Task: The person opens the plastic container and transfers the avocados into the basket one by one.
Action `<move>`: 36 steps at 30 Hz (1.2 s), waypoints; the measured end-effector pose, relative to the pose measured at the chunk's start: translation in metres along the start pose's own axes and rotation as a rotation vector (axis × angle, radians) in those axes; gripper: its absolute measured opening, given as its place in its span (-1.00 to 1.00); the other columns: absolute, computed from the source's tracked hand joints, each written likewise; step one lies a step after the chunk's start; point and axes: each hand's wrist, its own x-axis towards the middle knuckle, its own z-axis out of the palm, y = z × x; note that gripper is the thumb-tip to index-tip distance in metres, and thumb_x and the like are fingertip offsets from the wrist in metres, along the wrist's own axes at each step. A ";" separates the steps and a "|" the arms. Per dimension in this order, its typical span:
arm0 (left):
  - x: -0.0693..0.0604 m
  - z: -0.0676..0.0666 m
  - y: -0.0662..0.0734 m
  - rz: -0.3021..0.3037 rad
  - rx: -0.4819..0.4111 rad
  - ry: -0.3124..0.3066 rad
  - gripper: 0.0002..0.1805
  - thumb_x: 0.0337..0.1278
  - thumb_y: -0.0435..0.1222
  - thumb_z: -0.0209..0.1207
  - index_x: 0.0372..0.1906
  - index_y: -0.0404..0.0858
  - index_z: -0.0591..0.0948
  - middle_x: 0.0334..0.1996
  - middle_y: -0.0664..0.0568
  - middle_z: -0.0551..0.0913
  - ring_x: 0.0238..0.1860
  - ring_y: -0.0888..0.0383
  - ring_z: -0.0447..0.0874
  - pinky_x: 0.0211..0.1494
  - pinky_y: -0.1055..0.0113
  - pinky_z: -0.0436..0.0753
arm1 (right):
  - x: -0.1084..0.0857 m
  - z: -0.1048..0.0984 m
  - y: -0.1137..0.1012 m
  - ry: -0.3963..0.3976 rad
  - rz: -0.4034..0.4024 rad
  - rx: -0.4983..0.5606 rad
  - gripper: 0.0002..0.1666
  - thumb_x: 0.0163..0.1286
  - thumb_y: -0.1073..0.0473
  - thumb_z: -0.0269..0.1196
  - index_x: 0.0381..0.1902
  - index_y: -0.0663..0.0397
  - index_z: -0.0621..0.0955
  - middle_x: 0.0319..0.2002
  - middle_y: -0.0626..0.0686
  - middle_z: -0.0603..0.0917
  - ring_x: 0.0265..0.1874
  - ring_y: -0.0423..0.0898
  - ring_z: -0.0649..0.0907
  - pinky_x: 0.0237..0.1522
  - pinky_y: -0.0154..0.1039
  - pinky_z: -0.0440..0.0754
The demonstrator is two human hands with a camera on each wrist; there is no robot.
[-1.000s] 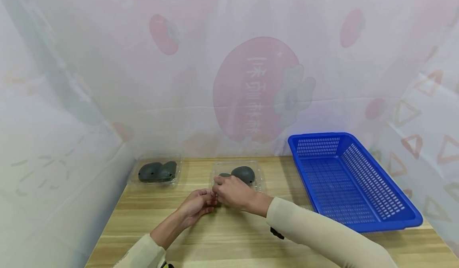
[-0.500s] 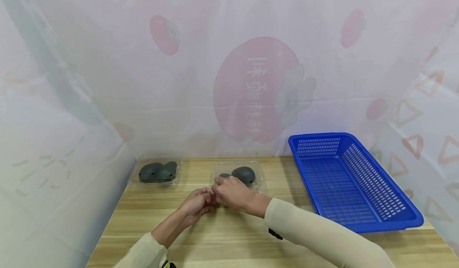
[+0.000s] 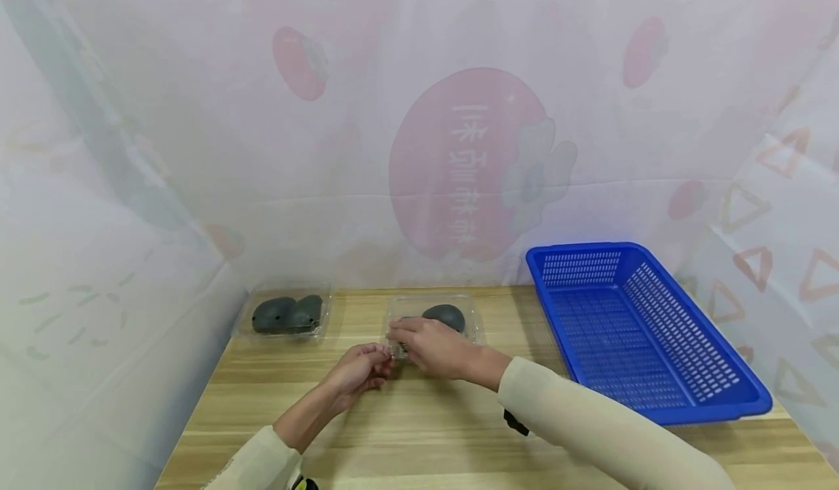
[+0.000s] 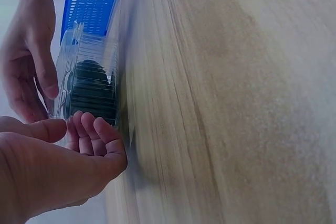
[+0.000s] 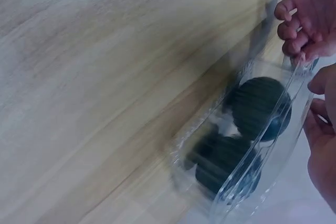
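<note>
A clear plastic clamshell box (image 3: 408,303) with two dark green, avocado-like fruits (image 3: 447,316) inside lies on the table before me. My left hand (image 3: 354,377) pinches the near left corner of its rim between thumb and fingers, also visible in the right wrist view on the box (image 5: 210,111). Over the lid's left part lies my right hand (image 3: 438,349), fingers fairly straight and hiding one fruit in the head view. In the left wrist view its thumb is extended beside the rim; whether it presses the lid I cannot tell. The lid looks lowered over the fruits.
A second clear box (image 3: 326,302) with two similar dark fruits (image 3: 274,315) stands at the table's back left. To the right, a blue perforated basket (image 3: 616,344) sits askew. White printed cloth (image 3: 341,148) encloses the wooden table (image 3: 419,439) at the back and sides.
My right hand has shifted slightly right, off the pinched corner, and its fingers have straightened over the lid. The left hand stays at the corner.
</note>
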 end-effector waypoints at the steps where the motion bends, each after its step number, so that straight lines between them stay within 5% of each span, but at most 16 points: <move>1: 0.000 0.000 0.000 0.001 0.002 0.001 -0.79 0.67 -0.33 -0.03 -0.08 -0.39 0.55 -0.29 0.01 0.59 -0.27 0.17 0.50 -0.17 0.30 0.56 | -0.001 0.000 0.001 -0.001 0.006 0.013 -0.55 0.56 0.32 0.26 0.36 0.12 0.62 0.42 0.18 0.58 0.38 0.04 0.60 0.30 -0.12 0.63; 26: -0.006 0.003 -0.003 0.006 0.084 0.051 -0.80 0.61 -0.35 0.00 -0.17 -0.39 0.56 -0.30 -0.01 0.60 -0.30 0.15 0.51 -0.20 0.26 0.56 | -0.025 -0.010 0.024 -0.041 0.094 -0.004 -0.37 0.69 -0.08 0.15 0.52 0.16 0.49 0.52 0.23 0.46 0.53 0.13 0.43 0.52 0.01 0.39; 31: -0.007 0.007 -0.001 0.063 0.268 0.153 -0.81 0.59 -0.35 0.04 -0.16 -0.39 0.58 -0.28 -0.08 0.64 -0.28 0.10 0.55 -0.19 0.22 0.59 | -0.027 -0.015 0.031 -0.026 0.131 0.023 -0.36 0.71 -0.13 0.09 0.50 0.14 0.51 0.50 0.25 0.48 0.52 0.14 0.44 0.52 0.06 0.38; 36: -0.004 0.010 0.000 0.197 0.541 0.253 -0.81 0.54 -0.33 0.14 0.04 -0.38 0.58 -0.11 -0.13 0.66 -0.08 0.01 0.65 0.02 0.10 0.62 | -0.028 -0.023 0.037 -0.039 0.170 0.058 -0.33 0.73 -0.17 0.02 0.54 0.13 0.47 0.52 0.23 0.46 0.53 0.15 0.43 0.52 0.10 0.36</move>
